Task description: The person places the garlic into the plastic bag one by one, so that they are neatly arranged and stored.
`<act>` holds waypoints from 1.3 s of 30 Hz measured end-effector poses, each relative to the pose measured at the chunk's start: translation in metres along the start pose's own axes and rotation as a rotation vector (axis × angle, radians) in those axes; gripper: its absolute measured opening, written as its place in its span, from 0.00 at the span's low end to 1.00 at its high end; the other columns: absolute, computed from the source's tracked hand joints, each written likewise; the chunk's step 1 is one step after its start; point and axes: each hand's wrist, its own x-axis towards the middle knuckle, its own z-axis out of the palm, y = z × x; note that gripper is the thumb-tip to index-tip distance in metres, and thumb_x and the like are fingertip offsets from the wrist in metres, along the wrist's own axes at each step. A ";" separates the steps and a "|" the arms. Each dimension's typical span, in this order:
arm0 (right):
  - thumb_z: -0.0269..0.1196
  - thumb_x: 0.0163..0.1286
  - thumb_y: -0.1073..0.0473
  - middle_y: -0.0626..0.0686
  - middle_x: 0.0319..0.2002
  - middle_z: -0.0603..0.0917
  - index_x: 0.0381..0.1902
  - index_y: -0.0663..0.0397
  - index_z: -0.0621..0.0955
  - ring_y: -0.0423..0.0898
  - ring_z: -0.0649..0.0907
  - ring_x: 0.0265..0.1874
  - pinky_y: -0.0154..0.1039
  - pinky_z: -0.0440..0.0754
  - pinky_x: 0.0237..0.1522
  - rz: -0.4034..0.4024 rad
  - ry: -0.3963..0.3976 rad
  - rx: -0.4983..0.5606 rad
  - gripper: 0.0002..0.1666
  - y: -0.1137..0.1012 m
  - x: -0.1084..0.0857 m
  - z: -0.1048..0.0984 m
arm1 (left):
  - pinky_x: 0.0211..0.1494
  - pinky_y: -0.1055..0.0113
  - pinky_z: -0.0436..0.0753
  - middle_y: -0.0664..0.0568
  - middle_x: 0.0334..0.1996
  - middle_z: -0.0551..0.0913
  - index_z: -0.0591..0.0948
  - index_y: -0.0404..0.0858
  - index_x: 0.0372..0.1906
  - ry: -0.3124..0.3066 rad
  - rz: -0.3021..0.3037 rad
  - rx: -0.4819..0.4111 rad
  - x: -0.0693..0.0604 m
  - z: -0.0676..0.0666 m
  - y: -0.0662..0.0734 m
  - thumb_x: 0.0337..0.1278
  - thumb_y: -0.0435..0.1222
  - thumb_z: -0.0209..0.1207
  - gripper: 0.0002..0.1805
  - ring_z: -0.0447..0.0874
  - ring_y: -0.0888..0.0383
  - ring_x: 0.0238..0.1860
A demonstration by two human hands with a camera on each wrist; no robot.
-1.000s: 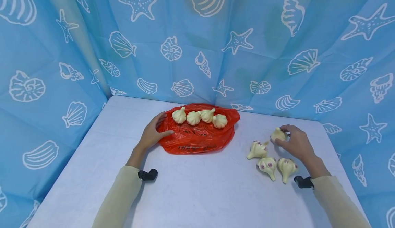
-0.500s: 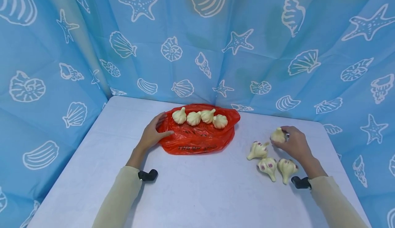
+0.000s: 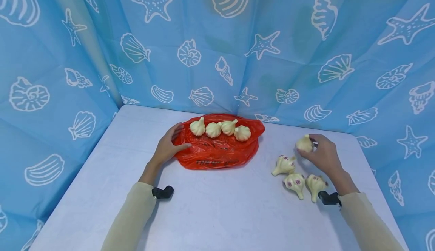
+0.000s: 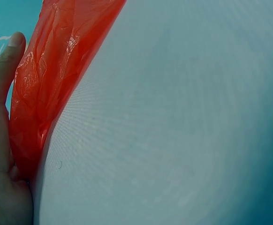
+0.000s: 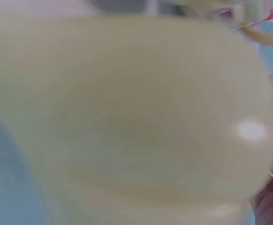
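Note:
My left hand rests at the left end of the red plastic bag, thumb and fingers spread; in the left wrist view the thumb lies straight beside the bag. Several pale garlic bulbs sit in a row on the bag's back part. On the right, my right hand pinches a garlic bulb between thumb and fingers. Below it lie more bulbs with purple marks, close together. A blurred bulb fills most of the right wrist view, hiding much of that hand.
The white table extends in front of the bag and between the two groups of bulbs. A blue curtain with shell prints stands along its back and sides. Each wrist carries a small black device.
My right hand has shifted slightly left and away from me with its bulb, which looks a little higher in view. The left hand, bag and other bulbs stay put.

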 end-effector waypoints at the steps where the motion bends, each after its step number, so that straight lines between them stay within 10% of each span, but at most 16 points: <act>1: 0.73 0.58 0.50 0.71 0.58 0.73 0.63 0.71 0.69 0.68 0.74 0.56 0.64 0.76 0.52 -0.012 0.011 0.007 0.44 -0.003 0.001 -0.001 | 0.65 0.48 0.72 0.54 0.69 0.67 0.59 0.53 0.75 -0.001 -0.002 -0.002 0.000 0.000 0.000 0.42 0.54 0.74 0.53 0.64 0.51 0.69; 39: 0.77 0.52 0.54 0.59 0.54 0.78 0.58 0.63 0.76 0.57 0.79 0.51 0.55 0.82 0.49 -0.277 0.084 0.293 0.39 -0.144 0.046 0.033 | 0.60 0.48 0.76 0.53 0.69 0.67 0.59 0.54 0.75 0.000 -0.001 -0.021 0.002 -0.001 0.000 0.40 0.54 0.74 0.55 0.63 0.49 0.69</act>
